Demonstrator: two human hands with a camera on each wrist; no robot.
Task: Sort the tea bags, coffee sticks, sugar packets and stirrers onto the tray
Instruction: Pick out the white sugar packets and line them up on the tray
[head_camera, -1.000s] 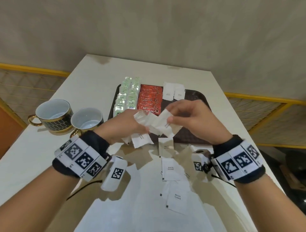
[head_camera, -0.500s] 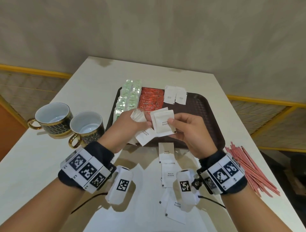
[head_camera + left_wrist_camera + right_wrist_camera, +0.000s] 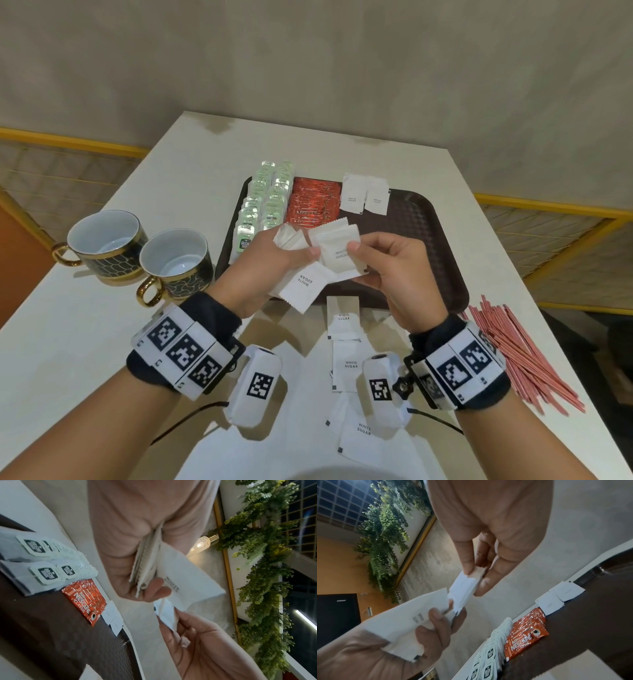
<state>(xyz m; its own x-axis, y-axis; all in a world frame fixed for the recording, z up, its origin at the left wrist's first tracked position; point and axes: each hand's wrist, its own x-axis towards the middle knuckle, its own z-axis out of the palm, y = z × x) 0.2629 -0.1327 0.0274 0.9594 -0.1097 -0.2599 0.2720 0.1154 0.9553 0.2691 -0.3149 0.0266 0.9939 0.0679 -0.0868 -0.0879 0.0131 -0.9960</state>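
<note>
- Left hand [image 3: 274,260] held above the near edge of the tray [image 3: 442,240], fingers curled, pinching a fanned bunch of white sugar packets [image 3: 303,284]; thumb on top, one packet hanging lower with "WHITE SUGAR" print showing.
- Right hand [image 3: 394,270] close beside it, thumb and fingers clamped on a small stack of sugar packets [image 3: 337,251]; the stack's edge touches the left hand's bunch.
- Left wrist view: packets squeezed edge-on between the left fingers [image 3: 154,588].
- Tray on the table [image 3: 102,342]: tea bags [image 3: 263,202] in rows on its left, red coffee sticks [image 3: 313,202] next to them, two sugar packets [image 3: 364,198] at the far edge.
- Loose sugar packets [image 3: 344,318] lie on the table in front of the tray, between the wrists.
- Red stirrers [image 3: 513,353] in a pile on the table, right of the tray.
- Two cups [image 3: 137,250] left of the tray.
</note>
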